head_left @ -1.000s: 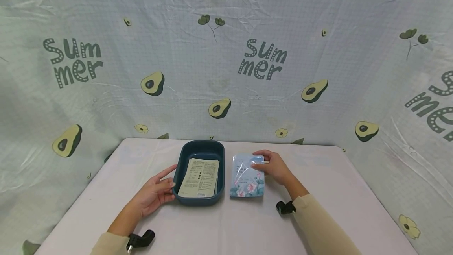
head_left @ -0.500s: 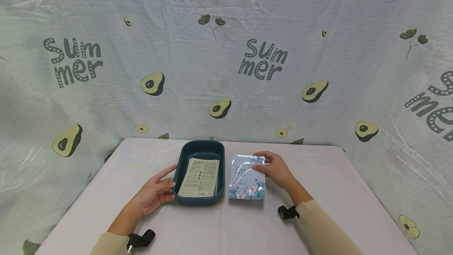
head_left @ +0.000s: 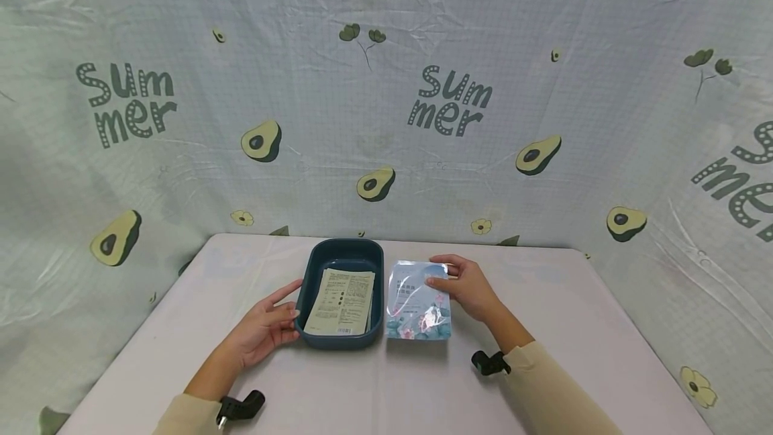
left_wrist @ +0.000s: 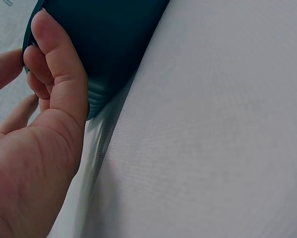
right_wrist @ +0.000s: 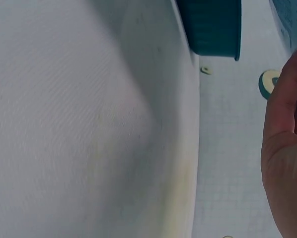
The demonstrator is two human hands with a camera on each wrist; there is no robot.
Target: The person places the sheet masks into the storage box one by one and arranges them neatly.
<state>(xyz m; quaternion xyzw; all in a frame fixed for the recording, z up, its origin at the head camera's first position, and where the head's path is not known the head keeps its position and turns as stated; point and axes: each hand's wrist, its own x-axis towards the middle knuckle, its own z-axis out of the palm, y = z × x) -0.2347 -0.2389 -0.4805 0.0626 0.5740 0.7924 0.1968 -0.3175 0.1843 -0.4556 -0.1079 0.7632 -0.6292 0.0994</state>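
In the head view a dark teal plastic bin point(head_left: 344, 254) stands mid-table. Inside it lie several flat packets point(head_left: 340, 301), the top one showing a cream printed back with a barcode. My left hand point(head_left: 262, 331) touches the bin's outer left side with its fingertips; the left wrist view has the loosely bent fingers point(left_wrist: 66, 89) against the wall. Right of the bin, my right hand point(head_left: 468, 287) pinches a light blue sheet mask packet point(head_left: 413, 307) with pink flowers by its upper right edge. The packet hangs above the table, and in the right wrist view only its corner point(right_wrist: 291, 22) shows.
A pale pink cloth covers the table point(head_left: 338, 395). Behind it hangs a white curtain point(head_left: 314, 86) printed with avocados and lettering. Black wrist cameras point(head_left: 241, 408) sit at both sleeves.
The sheet mask packet has come up off the table and shifted slightly left towards the bin with my right hand. My left hand and the bin stay where they were.
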